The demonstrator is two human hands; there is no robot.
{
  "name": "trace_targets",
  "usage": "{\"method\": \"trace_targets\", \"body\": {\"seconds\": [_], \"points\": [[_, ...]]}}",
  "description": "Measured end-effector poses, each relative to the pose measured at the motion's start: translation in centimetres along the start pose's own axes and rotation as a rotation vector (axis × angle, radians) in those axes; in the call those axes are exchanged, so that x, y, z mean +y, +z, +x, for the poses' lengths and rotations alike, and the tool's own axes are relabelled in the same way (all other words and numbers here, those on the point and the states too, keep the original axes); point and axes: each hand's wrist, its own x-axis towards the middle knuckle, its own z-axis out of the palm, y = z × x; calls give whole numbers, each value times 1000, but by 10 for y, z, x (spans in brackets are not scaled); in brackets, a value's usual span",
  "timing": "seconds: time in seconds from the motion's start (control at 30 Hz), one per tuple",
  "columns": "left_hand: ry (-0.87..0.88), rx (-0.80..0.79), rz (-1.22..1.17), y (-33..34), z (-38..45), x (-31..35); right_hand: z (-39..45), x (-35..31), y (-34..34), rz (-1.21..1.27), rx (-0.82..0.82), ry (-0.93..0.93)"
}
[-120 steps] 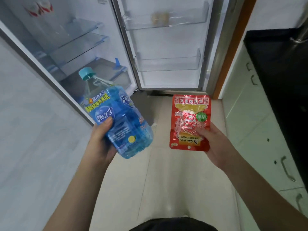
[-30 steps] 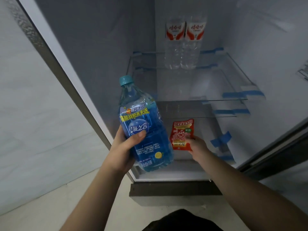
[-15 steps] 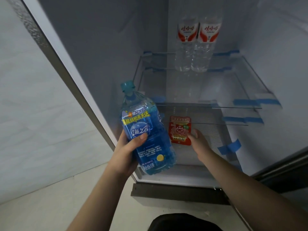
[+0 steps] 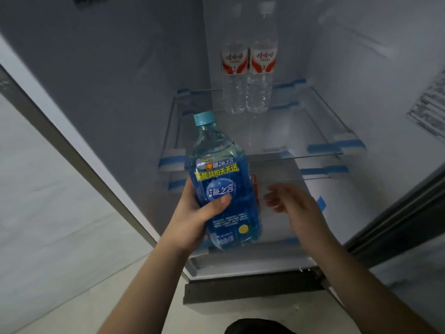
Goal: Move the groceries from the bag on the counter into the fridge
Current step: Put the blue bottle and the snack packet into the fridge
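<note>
Head view: the left hand (image 4: 192, 220) gripped the blue drink bottle (image 4: 222, 186), upright with its cap tilted slightly away, just in front of the fridge's lower glass shelf (image 4: 313, 154). The right hand (image 4: 292, 207) hung empty beside it, fingers loosely spread. A red snack packet (image 4: 255, 191) showed as a sliver behind the bottle.

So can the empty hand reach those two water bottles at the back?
Probably yes. The right hand is open and holds nothing, and the glass shelf before the two water bottles looks bare, so nothing blocks it.
</note>
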Motion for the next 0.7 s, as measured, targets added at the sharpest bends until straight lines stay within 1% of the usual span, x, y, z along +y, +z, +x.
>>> {"method": "trace_targets", "body": {"seconds": [0.03,0.17,0.23,0.43,0.57,0.7], "points": [[3,-9,10,4,4,0,-3,-10,-3,2,-28,-37],[49,-42,49,21,18,0,-10,-41,-10,-29,-289,-101],[75,-70,70,27,23,2,-10,-49,-10,-2,-344,-125],[144,-71,175,41,35,21,-6,-71,-15,80,-321,-204],[246,-74,393,50,49,43,4,-89,-15,121,-269,-265],[361,-9,631,52,72,66,24,-106,-18,132,-234,-337]]}}
